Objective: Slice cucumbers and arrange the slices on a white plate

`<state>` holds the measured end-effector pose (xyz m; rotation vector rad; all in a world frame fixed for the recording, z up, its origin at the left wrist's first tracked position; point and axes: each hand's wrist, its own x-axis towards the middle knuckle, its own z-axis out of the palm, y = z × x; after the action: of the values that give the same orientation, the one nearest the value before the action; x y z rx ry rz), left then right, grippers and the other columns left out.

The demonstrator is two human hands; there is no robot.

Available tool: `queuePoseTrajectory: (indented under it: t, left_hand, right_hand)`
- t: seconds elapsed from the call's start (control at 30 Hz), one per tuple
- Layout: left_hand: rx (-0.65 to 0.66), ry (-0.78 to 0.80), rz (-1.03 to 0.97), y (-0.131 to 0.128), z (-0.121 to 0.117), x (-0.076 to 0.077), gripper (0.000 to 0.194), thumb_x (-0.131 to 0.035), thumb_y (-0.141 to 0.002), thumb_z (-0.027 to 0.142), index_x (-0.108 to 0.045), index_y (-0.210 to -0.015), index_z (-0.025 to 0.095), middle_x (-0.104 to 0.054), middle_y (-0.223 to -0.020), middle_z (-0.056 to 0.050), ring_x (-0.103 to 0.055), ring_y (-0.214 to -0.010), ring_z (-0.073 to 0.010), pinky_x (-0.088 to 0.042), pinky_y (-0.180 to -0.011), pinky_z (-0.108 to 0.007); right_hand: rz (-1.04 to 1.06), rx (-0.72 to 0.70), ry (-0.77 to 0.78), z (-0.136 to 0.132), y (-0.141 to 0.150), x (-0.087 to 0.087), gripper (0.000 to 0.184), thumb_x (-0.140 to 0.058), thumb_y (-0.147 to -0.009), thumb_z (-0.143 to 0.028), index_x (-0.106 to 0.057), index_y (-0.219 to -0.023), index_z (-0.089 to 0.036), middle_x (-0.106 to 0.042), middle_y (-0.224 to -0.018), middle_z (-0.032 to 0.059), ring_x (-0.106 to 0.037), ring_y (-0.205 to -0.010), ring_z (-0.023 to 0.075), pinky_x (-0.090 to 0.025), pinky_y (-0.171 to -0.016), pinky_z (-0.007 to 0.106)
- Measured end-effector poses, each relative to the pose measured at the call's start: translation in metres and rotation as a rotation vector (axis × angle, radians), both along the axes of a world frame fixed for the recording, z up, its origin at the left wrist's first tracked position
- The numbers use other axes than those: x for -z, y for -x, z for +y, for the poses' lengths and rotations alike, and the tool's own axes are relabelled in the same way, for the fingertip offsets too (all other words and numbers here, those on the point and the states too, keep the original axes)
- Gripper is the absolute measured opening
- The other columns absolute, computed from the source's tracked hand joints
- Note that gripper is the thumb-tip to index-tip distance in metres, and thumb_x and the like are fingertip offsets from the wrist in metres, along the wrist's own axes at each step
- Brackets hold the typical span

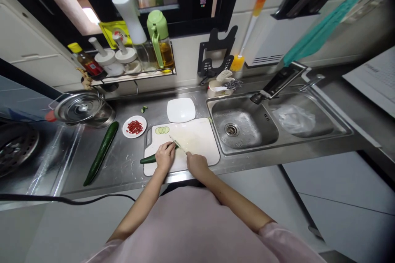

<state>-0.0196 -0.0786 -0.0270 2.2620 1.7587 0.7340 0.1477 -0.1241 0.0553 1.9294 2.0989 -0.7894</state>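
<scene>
On a white cutting board (200, 135) lies a dark green cucumber (148, 159), with my left hand (165, 156) closed over it near its cut end. My right hand (197, 164) grips a knife (180, 145), its blade angled up and left against the cucumber's end beside my left fingertips. Several pale cucumber slices (162, 130) overlap at the board's upper left. A small white plate (126, 133) of chopped red pieces (135, 127) stands left of the board. Behind the board is a square white plate (181, 110).
A whole cucumber (101, 154) rests on the steel counter at left, below a lidded steel pot (84, 109). Right of the board is a double sink (247, 125) with a black faucet (274, 82). A condiment shelf (132, 77) hangs above the counter.
</scene>
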Motion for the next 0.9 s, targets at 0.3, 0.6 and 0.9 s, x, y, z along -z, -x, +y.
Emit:
queuePoseTrajectory:
  t: [0.3,0.6,0.9]
  left_hand:
    - [0.006,0.011,0.014,0.0,0.0,0.002,0.025,-0.05,-0.091,0.03,-0.072,-0.103,0.027,-0.069,-0.106,-0.006,-0.06,-0.094,-0.0211,-0.046,-0.08,-0.033]
    - [0.015,0.017,0.012,0.001,0.001,0.001,0.025,-0.049,-0.091,0.03,-0.071,-0.103,0.027,-0.069,-0.107,-0.005,-0.06,-0.095,-0.0207,-0.046,-0.082,-0.032]
    - [0.018,0.027,-0.021,0.002,0.002,0.003,0.027,-0.048,-0.091,0.031,-0.072,-0.102,0.026,-0.07,-0.108,-0.006,-0.06,-0.096,-0.021,-0.047,-0.084,-0.033]
  right_hand:
    - [0.02,0.011,0.024,0.001,0.002,-0.001,0.031,-0.032,-0.093,-0.013,-0.055,-0.114,-0.013,-0.07,-0.092,0.0158,-0.068,-0.093,0.0244,-0.048,-0.074,0.032]
    - [0.029,-0.006,0.026,0.006,0.002,-0.002,0.03,-0.034,-0.091,-0.012,-0.056,-0.111,-0.013,-0.071,-0.094,0.0162,-0.069,-0.093,0.0249,-0.05,-0.074,0.033]
    - [0.037,0.0,0.018,0.01,0.007,-0.001,0.029,-0.037,-0.09,-0.01,-0.056,-0.112,-0.012,-0.071,-0.093,0.0156,-0.068,-0.094,0.0233,-0.049,-0.076,0.03]
